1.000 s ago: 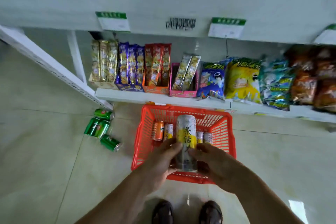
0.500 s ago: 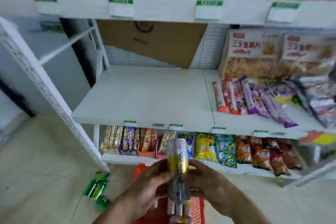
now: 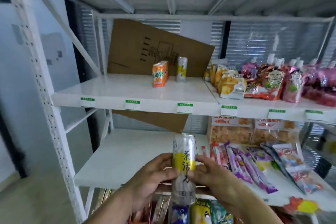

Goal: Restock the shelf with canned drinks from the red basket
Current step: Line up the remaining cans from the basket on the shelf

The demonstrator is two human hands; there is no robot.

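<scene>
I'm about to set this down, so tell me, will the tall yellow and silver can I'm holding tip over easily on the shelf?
Probably somewhat. The tall can is slim and high for its base, so a nudge could topple it. Once on its side, the round body would likely roll. Its glossy wall looks slippery, which may be why both the left hand and right hand grip it.

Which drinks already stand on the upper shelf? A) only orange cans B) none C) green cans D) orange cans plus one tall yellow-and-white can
D: on the upper shelf a row of orange cans stands beside one tall can in yellow and white, matching the held can that the left hand and right hand grip.
</scene>
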